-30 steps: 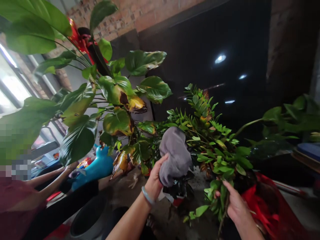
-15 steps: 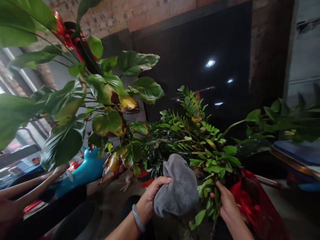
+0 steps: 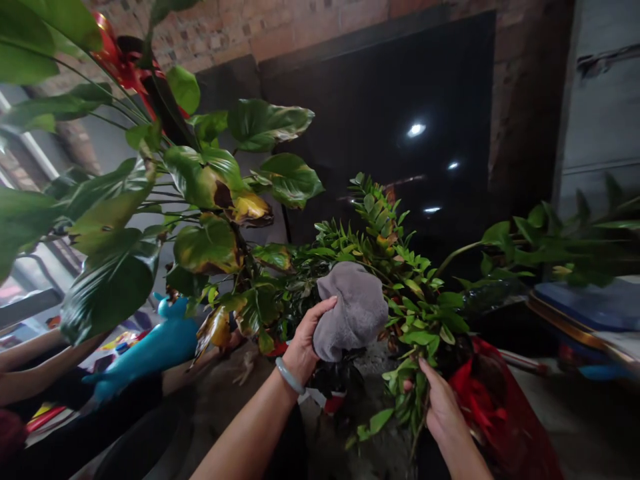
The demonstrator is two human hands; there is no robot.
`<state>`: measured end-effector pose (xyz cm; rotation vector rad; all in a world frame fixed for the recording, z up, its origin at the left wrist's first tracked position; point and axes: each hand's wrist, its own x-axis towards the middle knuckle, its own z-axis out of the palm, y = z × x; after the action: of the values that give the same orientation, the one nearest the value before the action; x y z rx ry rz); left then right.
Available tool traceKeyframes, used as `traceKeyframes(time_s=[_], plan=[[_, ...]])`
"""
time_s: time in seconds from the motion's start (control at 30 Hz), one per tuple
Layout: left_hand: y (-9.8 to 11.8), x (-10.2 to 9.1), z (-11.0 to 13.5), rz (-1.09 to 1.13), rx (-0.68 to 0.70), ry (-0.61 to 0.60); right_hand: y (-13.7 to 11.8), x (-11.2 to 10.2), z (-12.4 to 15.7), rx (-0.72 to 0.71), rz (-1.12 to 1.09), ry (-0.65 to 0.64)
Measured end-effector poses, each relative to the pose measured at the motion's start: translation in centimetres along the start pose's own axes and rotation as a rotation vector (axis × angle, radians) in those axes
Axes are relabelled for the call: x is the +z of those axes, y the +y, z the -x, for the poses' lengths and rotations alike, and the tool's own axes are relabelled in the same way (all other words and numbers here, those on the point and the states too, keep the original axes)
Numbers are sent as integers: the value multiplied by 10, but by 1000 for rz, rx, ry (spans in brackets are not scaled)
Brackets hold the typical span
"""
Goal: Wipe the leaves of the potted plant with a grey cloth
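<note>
At centre, a cloth is held bunched in the left hand, fingers closed round it, and pressed against the small-leaved plant. Lower stems of that plant are gripped in the closed right hand (beside a red wrap). Another person's arms are seen far left, near a blue toy.

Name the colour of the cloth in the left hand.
Plain grey, no pattern: the cloth bunched in the left hand, shown in the head view.

Bare forearms, a pale grey-green bangle round the left wrist
</note>
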<state>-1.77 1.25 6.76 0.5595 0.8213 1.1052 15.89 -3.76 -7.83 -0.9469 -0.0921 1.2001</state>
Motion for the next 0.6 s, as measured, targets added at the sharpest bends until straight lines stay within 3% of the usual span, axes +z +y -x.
traceKeyframes(time_s=[0.07,0.23,0.33,0.5,0.6], plan=[[-9,-4,-5,13,-37,33,2,-1,-1,-9,7,-22],[-33,-33,13,-144,-324,112,2,-4,-2,-16,1,-19],[-27,-33,19,-155,-242,71,-2,-4,0,-5,4,-25],[-8,3,-7,-33,20,-5,-5,0,2,-9,17,-13],[-17,9,-21,-3,-29,26,-5,1,2,-4,14,-5]])
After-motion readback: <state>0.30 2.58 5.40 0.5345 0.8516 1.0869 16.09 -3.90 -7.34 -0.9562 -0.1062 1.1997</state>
